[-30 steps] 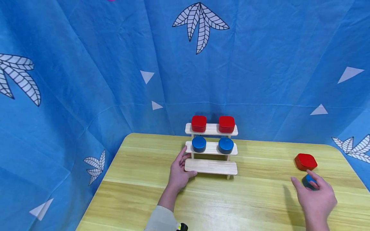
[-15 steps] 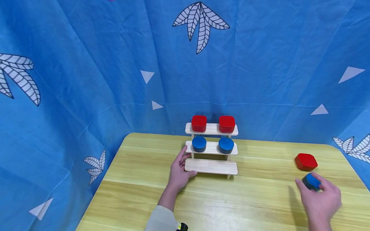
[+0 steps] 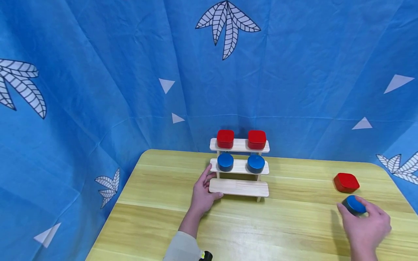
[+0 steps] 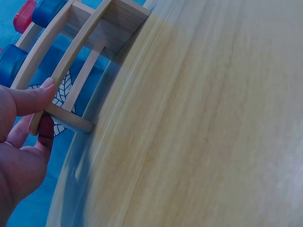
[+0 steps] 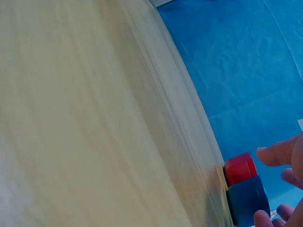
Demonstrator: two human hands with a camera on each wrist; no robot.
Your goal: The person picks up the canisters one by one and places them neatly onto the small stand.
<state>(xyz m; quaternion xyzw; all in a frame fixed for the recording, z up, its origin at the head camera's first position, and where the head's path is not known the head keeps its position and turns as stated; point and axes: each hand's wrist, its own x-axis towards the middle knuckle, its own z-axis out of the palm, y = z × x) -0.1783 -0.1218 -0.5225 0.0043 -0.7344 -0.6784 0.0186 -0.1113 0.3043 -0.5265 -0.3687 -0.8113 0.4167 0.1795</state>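
Observation:
A three-tier wooden display stand (image 3: 238, 187) stands on the table, two square red tins (image 3: 225, 139) on its top step and two round blue tins (image 3: 225, 162) on the middle one. My left hand (image 3: 203, 195) holds the left end of the bottom step; in the left wrist view the thumb (image 4: 40, 97) lies over the board with fingers beneath. At the right, my right hand (image 3: 366, 224) is spread around another round blue tin (image 3: 353, 205). In the right wrist view, the thumb (image 5: 274, 152) stands apart from that tin (image 5: 247, 201), while a fingertip overlaps its lower edge.
One more square red tin (image 3: 346, 182) lies just behind the right-hand blue tin. The wooden table (image 3: 277, 232) ends at the back against a blue patterned cloth (image 3: 294, 72). The bottom step of the stand carries nothing.
My right hand has shifted a little to the right, bringing its thumb and fingers around the blue tin. My left hand and the stand stay put.

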